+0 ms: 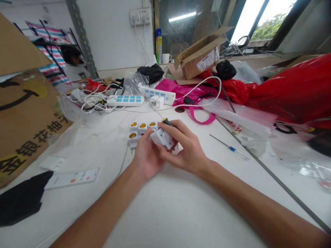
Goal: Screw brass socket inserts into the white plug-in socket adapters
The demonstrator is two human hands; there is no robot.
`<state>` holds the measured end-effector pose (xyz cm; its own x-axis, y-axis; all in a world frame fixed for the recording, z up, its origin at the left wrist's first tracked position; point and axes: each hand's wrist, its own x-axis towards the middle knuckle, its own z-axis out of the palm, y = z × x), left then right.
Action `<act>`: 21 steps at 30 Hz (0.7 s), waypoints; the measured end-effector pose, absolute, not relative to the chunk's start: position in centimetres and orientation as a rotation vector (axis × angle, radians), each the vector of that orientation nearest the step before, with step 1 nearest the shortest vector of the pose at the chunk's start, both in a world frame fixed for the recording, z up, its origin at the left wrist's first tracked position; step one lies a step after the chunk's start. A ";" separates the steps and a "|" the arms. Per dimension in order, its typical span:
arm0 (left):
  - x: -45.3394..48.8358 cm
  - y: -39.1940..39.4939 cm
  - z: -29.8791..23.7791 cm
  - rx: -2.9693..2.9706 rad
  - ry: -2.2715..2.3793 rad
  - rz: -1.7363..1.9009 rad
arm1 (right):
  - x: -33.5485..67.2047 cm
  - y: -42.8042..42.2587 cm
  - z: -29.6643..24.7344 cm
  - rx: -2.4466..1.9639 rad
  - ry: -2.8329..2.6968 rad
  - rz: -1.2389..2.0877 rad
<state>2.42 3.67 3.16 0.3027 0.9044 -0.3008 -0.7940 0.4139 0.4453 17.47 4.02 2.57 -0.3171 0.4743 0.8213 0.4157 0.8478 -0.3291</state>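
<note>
Between my two hands is a white plug-in lamp socket (163,138), tilted, with small dark holes on its upper face and metal pins near its lower right. My left hand (147,156) is closed around its left side. My right hand (186,148) presses on its right side with the thumb and also keeps a screwdriver (167,122) under its fingers. The screwdriver has a black and yellow handle, and its thin shaft points away to the upper left. Just beyond my hands stand several white lamp sockets (133,135) with gold-coloured threaded insides, partly hidden by my fingers.
A second screwdriver (230,148) with a blue collar lies to the right. Power strips (126,100) and tangled white cables stretch along the back. Left are a large cardboard box (33,124) and a white remote-like panel (72,178). Red plastic bags (292,89) fill the right. A person is in the background.
</note>
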 end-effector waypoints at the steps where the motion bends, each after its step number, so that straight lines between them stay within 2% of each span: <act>1: 2.4 3.6 3.2 0.231 0.551 1.139 | 17.4 4.0 2.6 -0.660 -1.922 0.064; 5: 2.4 3.5 3.2 0.241 0.519 1.126 | 17.3 3.8 2.6 -0.633 -2.047 0.005; 21: 3.6 3.2 2.1 0.222 0.398 1.062 | 17.4 4.1 2.1 -0.660 -1.991 -0.008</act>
